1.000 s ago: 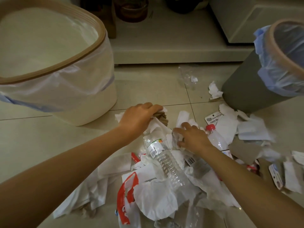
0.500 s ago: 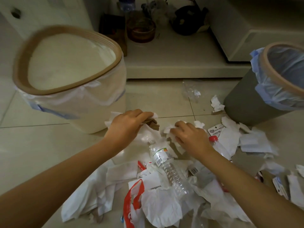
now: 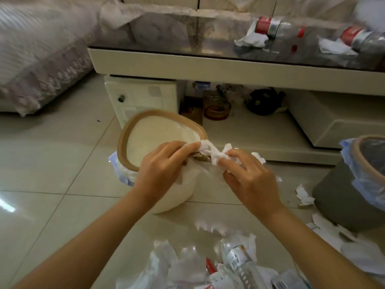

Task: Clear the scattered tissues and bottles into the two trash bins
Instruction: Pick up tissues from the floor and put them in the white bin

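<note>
My left hand (image 3: 161, 166) and my right hand (image 3: 249, 177) each grip white crumpled tissues (image 3: 210, 151), held up at the near right rim of the cream trash bin (image 3: 145, 122) with a tan rim and a clear liner. A brownish scrap shows under the left fingers. The grey trash bin (image 3: 341, 197) with a blue liner stands at the right. On the floor near me lies a pile of tissues (image 3: 179, 265) with a clear plastic bottle (image 3: 239, 263) in it. Two more bottles (image 3: 277, 28) lie on the glass table.
A low cream coffee table (image 3: 208, 67) with a lower shelf holding a glass jar (image 3: 216, 107) and a dark pot (image 3: 263, 101) stands behind the bins. A bed or sofa cover (image 3: 41, 51) is at the left. Loose tissue scraps (image 3: 304, 195) lie beside the grey bin.
Both hands rose from the floor pile with tissues and moved up to the cream bin's rim. The camera tilted up, bringing the table top into view.
</note>
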Action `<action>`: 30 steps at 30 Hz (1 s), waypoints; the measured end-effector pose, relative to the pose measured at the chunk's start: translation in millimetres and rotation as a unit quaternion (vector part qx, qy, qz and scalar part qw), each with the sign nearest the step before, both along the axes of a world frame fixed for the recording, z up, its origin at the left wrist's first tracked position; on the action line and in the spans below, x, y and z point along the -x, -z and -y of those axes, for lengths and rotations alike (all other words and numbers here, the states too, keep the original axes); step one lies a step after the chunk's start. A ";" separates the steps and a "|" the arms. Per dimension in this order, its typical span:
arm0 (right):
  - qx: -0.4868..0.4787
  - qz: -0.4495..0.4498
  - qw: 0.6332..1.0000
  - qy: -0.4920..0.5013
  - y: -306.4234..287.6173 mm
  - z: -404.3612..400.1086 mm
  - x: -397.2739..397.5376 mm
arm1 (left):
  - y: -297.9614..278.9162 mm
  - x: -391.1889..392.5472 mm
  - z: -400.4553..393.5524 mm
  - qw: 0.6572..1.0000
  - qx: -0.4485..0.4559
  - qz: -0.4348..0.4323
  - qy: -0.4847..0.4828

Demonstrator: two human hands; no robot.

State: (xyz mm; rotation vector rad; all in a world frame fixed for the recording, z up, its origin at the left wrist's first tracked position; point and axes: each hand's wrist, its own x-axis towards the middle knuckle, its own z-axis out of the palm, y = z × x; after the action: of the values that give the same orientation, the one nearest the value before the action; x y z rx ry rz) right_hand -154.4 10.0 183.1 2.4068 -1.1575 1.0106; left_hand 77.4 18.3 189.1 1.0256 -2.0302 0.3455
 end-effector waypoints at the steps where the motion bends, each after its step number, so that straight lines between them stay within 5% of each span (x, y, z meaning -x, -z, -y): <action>1: 0.009 0.009 1.000 -0.005 -6.5 3.8 -9.5 | -7.4 -8.3 5.5 1.000 0.010 -0.024 -0.007; 6: 0.048 0.033 0.998 -0.024 -31.5 23.2 -60.0 | -20.4 -53.6 48.6 0.995 -0.025 -0.040 -0.093; 11: 0.060 0.042 0.997 -0.039 -34.1 43.8 -102.3 | -16.3 -71.4 65.3 0.970 -0.167 -0.002 -0.176; 19: 0.022 -0.017 0.995 -0.097 -15.6 76.8 -143.9 | 6.9 -97.6 53.3 0.963 -0.123 0.015 -0.241; 23: -0.075 -0.053 0.990 -0.107 5.7 86.0 -147.6 | 13.6 -103.6 49.1 0.958 -0.125 0.019 -0.257; 30: -0.046 -0.057 0.994 -0.075 1.7 62.0 -121.4 | 19.3 -79.8 35.2 0.972 -0.110 0.014 -0.209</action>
State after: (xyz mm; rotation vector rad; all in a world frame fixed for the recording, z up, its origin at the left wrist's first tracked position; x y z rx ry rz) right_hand -33.0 -52.0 181.4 2.6203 -1.0190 0.8672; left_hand 157.2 -16.9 169.8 1.6001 -1.8956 0.3574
